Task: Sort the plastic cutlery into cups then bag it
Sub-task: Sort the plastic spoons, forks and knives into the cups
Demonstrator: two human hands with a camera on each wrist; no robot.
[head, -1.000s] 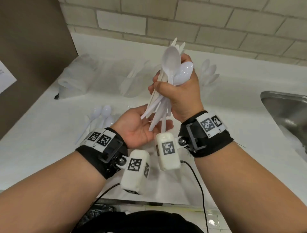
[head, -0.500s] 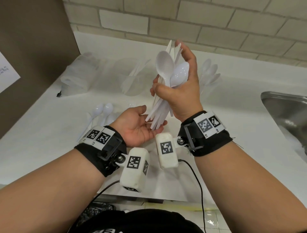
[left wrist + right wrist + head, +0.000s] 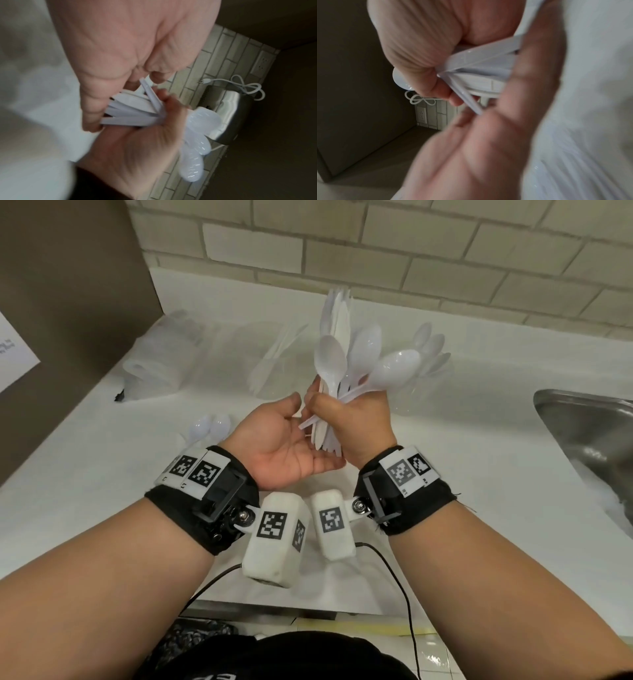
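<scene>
right hand [image 3: 130, 152] grips cutlery bundle [image 3: 135, 112], left hand [image 3: 120, 47] touching.

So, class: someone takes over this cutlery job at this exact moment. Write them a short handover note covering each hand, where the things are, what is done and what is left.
Right hand: grips a mixed bundle of white plastic cutlery, spoons and forks, bowls and tines up.
Left hand: open, palm up, under the handle ends of the bundle, fingers touching them.
On the counter: two loose spoons left of the left wrist; clear cups behind the hands, one holding spoons, one holding what look like knives; plastic bags at back left.
Done: some cutlery already stands in cups.
Left: sort the held bundle and the loose spoons into cups, then bag it all.
</scene>
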